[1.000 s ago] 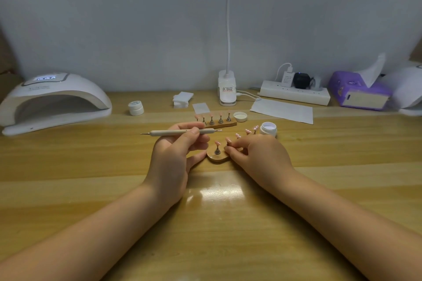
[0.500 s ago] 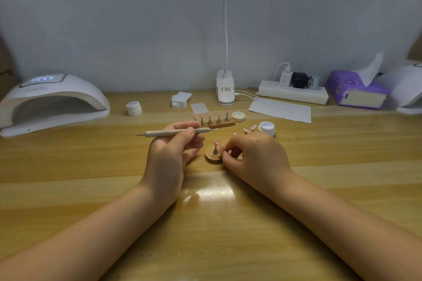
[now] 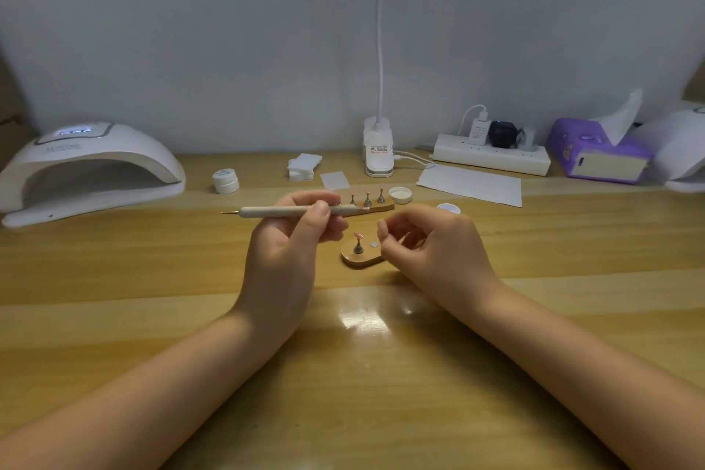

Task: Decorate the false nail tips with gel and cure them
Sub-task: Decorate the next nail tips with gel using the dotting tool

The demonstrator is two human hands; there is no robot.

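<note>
My left hand [image 3: 290, 240] grips a thin dotting pen [image 3: 290, 211] that lies level, its metal tip pointing left. A small oval wooden stand [image 3: 358, 258] sits on the table between my hands with one pink nail tip [image 3: 358, 237] on a metal peg. My right hand [image 3: 431, 248] hovers just right of the stand, fingers loosely curled and holding nothing. Behind, a longer wooden holder [image 3: 375, 207] carries several pegs with nail tips. An open gel jar [image 3: 448, 208] peeks out behind my right hand, its white lid [image 3: 400, 195] nearby.
A white curing lamp [image 3: 87, 172] stands at the far left, display lit. A closed small jar [image 3: 226, 180], wipe pads [image 3: 303, 166], a desk-lamp base [image 3: 378, 153], a paper sheet [image 3: 471, 185], a power strip [image 3: 492, 158] and a purple tissue box [image 3: 599, 154] line the back.
My right hand has let go of the small oval stand and lifted off it to the right. The left hand has raised the pen slightly.
</note>
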